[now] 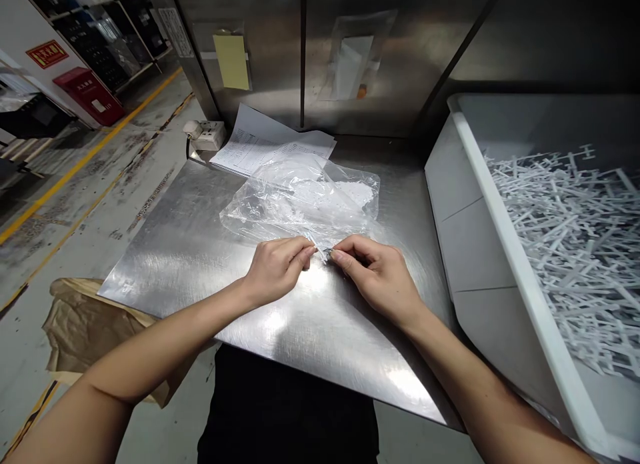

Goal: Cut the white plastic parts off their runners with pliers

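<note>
A clear plastic bag (300, 201) lies crumpled on the steel table (200, 251), with small white pieces showing inside. My left hand (275, 271) pinches the bag's near edge between thumb and fingers. My right hand (377, 274) pinches the same edge a little to the right, and a small dark item sits at its fingertips. The two hands almost touch at the middle of the table.
A big white bin (500, 204) full of several white plastic sprue pieces (575, 231) stands at the right. Printed paper sheets (265, 147) and a white power strip (205, 134) lie at the back left. Brown paper (85, 324) lies on the floor at the left.
</note>
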Available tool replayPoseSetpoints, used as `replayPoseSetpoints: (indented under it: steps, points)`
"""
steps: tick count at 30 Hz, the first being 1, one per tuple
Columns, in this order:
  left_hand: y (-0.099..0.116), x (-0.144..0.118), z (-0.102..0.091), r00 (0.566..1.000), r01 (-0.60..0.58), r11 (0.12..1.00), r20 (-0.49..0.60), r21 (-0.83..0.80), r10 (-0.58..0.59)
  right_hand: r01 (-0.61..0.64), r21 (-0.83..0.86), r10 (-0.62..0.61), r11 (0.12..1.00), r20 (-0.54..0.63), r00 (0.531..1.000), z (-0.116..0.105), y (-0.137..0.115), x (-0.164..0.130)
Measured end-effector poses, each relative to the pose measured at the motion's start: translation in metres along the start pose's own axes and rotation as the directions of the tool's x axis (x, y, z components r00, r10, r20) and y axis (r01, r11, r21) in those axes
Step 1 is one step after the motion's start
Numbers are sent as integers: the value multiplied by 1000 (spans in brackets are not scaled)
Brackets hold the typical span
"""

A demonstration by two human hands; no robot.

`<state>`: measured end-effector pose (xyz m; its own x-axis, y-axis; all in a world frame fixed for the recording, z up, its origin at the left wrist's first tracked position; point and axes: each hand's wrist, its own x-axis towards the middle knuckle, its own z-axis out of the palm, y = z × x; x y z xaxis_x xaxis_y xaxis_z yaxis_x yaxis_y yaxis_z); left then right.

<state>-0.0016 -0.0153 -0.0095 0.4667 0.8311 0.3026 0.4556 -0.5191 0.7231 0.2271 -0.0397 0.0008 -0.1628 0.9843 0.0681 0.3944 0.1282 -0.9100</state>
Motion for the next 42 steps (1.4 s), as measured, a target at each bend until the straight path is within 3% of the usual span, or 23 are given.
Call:
replayPoseSetpoints:
  steps: [6, 14, 24, 42]
  points:
    - [-1, 0, 0, 1000, 5, 1000, -23, -12, -5, 64, 38, -60, 997, -84, 995, -3, -9, -2]
    - [-1, 0, 0, 998, -47, 998, -43, 42, 49, 79, 71, -82, 994, 36, 996, -3, -12, -4]
    - [-1, -1, 1, 992, -105, 990, -60, 93, 111, 94, 43, -95, 995, 28, 995, -3, -13, -4]
    - [-1, -2, 2, 989, -104, 988, -90, 116, 115, 85, -20, -84, 996, 23, 996, -3, -16, -5]
